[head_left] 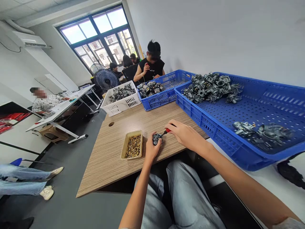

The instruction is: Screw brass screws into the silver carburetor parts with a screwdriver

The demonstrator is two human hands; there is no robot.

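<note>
From left, I saw a white basket (114, 109) of metal pieces (122, 93), a tray (123, 148) of brass fittings (133, 146) and a blue basket (157, 101) on the worktop (107, 159). My left hand (152, 148) gripped a metal part (156, 139), seemingly unfinished, near the edge; my right hand (183, 132) held a screwdriver (168, 130) to it. The rightmost basket (209, 127) held more pieces; whether finished, I couldn't tell.

You wear faded, light blue-grey denim trousers (188, 190), softly creased and paler over the thighs. A pale grey fabric sleeve (289, 223) ends near your right elbow, while your left hand (152, 145) and right hand (184, 133) are bare.
</note>
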